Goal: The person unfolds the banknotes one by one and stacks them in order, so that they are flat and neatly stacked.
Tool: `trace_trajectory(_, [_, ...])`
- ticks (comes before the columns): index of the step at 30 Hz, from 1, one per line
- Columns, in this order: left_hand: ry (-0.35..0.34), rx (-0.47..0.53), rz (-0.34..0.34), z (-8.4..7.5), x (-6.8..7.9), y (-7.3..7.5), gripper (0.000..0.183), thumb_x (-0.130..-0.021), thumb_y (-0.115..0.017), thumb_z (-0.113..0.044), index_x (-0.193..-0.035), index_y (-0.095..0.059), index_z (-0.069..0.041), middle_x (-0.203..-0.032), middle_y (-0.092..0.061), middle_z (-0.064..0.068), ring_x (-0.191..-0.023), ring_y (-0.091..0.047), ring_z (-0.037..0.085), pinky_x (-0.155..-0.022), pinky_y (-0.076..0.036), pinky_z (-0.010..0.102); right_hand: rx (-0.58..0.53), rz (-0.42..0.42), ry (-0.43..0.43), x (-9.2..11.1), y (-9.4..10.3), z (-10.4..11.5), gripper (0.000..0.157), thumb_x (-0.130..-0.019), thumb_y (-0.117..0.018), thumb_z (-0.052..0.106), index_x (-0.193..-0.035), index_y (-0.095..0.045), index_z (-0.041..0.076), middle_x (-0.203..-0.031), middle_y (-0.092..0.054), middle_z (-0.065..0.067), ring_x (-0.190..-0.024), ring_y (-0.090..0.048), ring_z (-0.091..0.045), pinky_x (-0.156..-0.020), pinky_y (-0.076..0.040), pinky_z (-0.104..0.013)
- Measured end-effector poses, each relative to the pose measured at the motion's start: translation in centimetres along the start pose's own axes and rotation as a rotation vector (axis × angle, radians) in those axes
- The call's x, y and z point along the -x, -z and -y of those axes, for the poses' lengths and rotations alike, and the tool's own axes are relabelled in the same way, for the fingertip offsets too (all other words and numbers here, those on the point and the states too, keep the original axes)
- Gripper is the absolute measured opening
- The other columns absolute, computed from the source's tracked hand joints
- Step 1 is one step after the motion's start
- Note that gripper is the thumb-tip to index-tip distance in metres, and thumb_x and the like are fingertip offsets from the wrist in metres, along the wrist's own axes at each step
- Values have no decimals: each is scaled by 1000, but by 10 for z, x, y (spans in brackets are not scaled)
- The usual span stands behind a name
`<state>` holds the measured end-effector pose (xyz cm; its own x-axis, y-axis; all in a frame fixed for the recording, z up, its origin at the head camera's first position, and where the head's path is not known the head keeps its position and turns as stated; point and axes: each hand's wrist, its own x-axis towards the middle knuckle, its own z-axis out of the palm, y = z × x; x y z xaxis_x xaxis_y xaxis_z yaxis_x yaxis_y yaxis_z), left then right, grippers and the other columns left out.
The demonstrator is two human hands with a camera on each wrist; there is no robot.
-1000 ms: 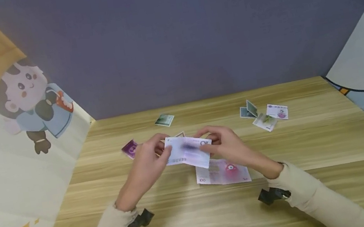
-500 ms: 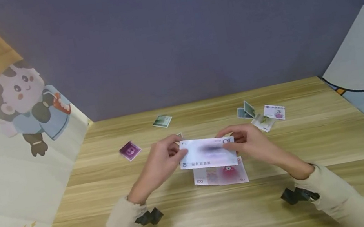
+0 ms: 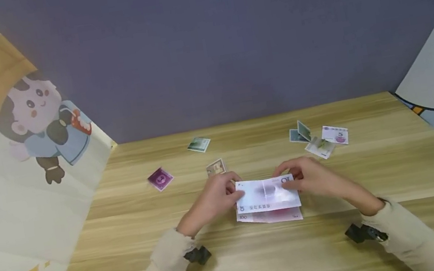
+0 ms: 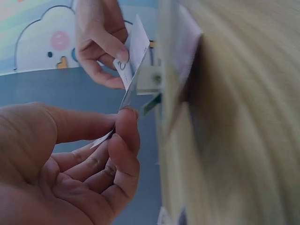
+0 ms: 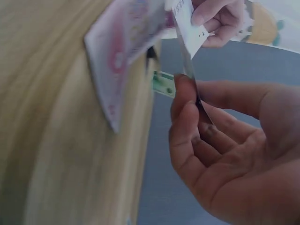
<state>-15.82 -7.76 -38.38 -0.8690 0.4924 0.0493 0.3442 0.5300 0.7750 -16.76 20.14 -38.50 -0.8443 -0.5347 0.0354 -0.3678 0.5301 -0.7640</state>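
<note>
In the head view a pale toy banknote printed with 10 is stretched between both hands, with a faint crease down its middle. My left hand pinches its left end, thumb in front and fingers behind. At its other end the right hand pinches the upper corner. Behind and partly hidden by it, a pink 100 banknote lies on the table. The left wrist view shows the held banknote nearly edge-on, clear of the tabletop. The pink banknote looks bent in the right wrist view.
Smaller folded notes lie beyond the hands: purple, brown and green. At the right are a standing folded note, a 1 note and a 5 note. A dark panel stands behind the table.
The 10 banknote has been pulled straighter, and both hands have carried it rightward and nearer, over the pink banknote. The brown note has come out from behind the left hand.
</note>
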Motion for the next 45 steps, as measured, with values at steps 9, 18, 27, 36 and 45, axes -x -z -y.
trace_trajectory(9, [37, -59, 69, 15, -2, -12, 23, -89, -69, 1, -111, -64, 4, -66, -61, 0, -50, -54, 8, -44, -45, 20, 105, 46, 19, -2, -17, -15, 21, -88, -72, 6, -108, -72, 11, -76, -62, 4, -57, -47, -7, -49, -41, -23])
trace_trajectory(18, [19, -135, 122, 24, -2, -12, 16, -88, -71, -3, -103, -68, 1, -58, -51, -5, -48, -40, 4, -46, -35, 18, 174, 52, 44, -2, -26, -15, 21, -89, -71, 4, -109, -73, 11, -85, -66, 5, -62, -47, -6, -53, -40, -23])
trace_trajectory(27, [11, -178, 126, 25, -2, -13, 18, -87, -73, -5, -105, -68, -2, -62, -52, -3, -52, -43, 6, -50, -39, 19, 272, 25, 29, -1, -29, -12, 22, -87, -74, 7, -108, -74, 12, -104, -73, -1, -83, -62, -10, -69, -52, -30])
trace_trajectory(36, [27, -175, 127, 29, -1, -15, 20, -88, -72, -5, -106, -66, -4, -66, -56, -2, -56, -49, 8, -52, -44, 22, 322, -10, 11, -2, -38, -6, 24, -84, -77, 8, -108, -74, 10, -107, -73, -4, -100, -67, -22, -83, -56, -42])
trace_trajectory(45, [26, -197, 116, 29, -2, -19, 20, -87, -73, -6, -106, -66, -8, -68, -56, -2, -53, -46, 6, -47, -40, 21, 436, -43, 0, 1, -40, -4, 31, -77, -84, 13, -106, -73, 9, -102, -71, -5, -90, -67, -20, -73, -57, -36])
